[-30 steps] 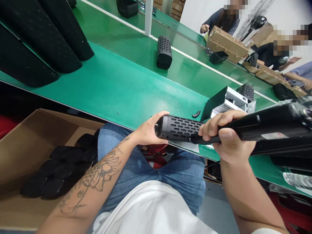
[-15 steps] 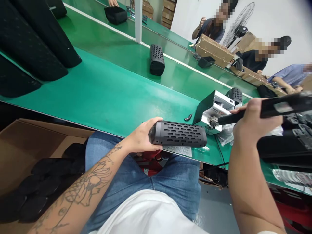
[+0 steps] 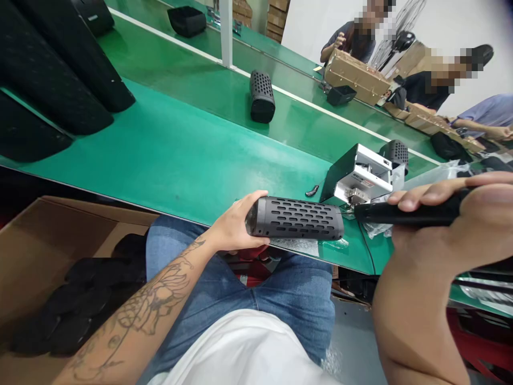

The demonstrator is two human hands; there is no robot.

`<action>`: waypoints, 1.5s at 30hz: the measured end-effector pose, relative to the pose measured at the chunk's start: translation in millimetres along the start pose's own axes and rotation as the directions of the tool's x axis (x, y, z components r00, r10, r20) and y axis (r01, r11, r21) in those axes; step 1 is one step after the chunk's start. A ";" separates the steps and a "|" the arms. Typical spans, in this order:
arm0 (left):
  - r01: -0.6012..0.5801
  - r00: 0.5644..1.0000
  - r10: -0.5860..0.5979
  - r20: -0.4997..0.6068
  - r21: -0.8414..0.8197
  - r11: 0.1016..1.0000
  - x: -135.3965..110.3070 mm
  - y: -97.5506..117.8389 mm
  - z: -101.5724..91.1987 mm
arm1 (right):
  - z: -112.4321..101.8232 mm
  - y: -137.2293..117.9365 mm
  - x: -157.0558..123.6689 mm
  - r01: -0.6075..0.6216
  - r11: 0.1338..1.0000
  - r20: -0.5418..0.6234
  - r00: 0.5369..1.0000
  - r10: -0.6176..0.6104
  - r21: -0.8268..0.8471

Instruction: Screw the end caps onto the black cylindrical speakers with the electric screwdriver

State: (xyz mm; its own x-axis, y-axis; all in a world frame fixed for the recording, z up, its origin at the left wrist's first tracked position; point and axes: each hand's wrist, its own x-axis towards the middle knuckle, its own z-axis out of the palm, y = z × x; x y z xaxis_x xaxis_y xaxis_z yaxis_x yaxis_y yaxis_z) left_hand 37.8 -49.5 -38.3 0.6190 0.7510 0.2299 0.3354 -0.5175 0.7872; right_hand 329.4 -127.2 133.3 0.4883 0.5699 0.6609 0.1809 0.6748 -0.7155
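Over a glossy green workbench [image 3: 180, 149], the seated person's left hand [image 3: 236, 224] grips one end of a slotted black housing [image 3: 302, 218], thumb and fingers spread around it at the bench's near edge. The right hand [image 3: 452, 224] is wrapped about a black powered screwdriver [image 3: 404, 214]; I can't tell whether its tip touches anything.

With the clock centred on that held piece, a black-and-silver screw feeder [image 3: 360, 174] sits at two, and tall black shells [image 3: 60, 69] loom at ten. Towards eleven, a second slotted housing [image 3: 262, 96] stands in a darker green lane [image 3: 180, 75] edged by a white rail [image 3: 312, 99], with a white post [image 3: 226, 37] beyond. A cardboard box [image 3: 28, 235] of dark pieces [image 3: 76, 299] gapes between eight and nine. Farther off, around one and two, co-workers [image 3: 428, 88] line another bench near brown cartons [image 3: 356, 77], a floor fan [image 3: 403, 40] and a plain white wall [image 3: 308, 32].
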 end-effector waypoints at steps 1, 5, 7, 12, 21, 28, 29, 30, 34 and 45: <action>-0.010 1.000 0.010 -0.004 -0.008 1.000 -0.1 -0.6 0.5 | 10.5 -6.1 -6.6 -0.002 0.998 0.083 0.997 -0.003 0.067; -0.044 0.999 0.043 -0.023 -0.015 0.999 -1.2 -4.4 3.3 | 58.2 -13.9 -38.5 -0.141 0.961 0.344 0.937 0.053 0.236; -0.058 0.998 0.058 -0.031 -0.020 0.998 -1.5 -5.9 4.7 | 78.5 -8.6 -52.3 -0.181 0.944 0.372 0.925 0.069 0.276; -0.051 0.998 0.050 -0.036 -0.034 0.998 -1.7 -5.6 5.6 | 99.9 10.2 -69.5 -0.220 0.951 0.413 0.903 0.115 0.217; -0.061 0.997 0.059 -0.044 -0.047 0.997 -0.5 -1.5 4.7 | 93.4 17.1 -70.5 -0.227 0.972 0.493 0.853 0.172 0.053; -0.076 0.995 0.072 -0.072 -0.048 0.996 -0.2 -1.9 6.8 | 93.4 23.8 -66.3 -0.281 0.957 0.583 0.790 0.189 0.070; -0.079 0.994 0.074 -0.076 -0.051 0.996 -0.1 -1.9 7.0 | 93.2 24.0 -66.0 -0.293 0.953 0.592 0.783 0.193 0.078; -0.082 0.994 0.078 -0.076 -0.057 0.995 0.1 -1.9 7.0 | 92.8 24.1 -66.0 -0.304 0.949 0.596 0.778 0.198 0.082; -0.093 0.994 0.087 -0.067 -0.079 0.993 1.2 -1.4 6.3 | 89.4 25.6 -70.1 -0.337 0.939 0.589 0.773 0.234 0.070; -0.010 0.997 0.015 0.073 -0.072 0.997 0.8 -1.6 -2.4 | 64.1 -4.0 -20.0 -0.220 0.958 0.359 0.922 0.142 0.184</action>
State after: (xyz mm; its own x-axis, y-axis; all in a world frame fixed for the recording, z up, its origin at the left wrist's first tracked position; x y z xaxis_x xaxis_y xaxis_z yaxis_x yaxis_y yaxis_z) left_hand 36.1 -47.1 -37.9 0.6742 0.7112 0.1991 0.2778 -0.4940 0.8239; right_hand 264.2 -111.3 137.5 0.1699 0.7901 0.5890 -0.0911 0.6077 -0.7889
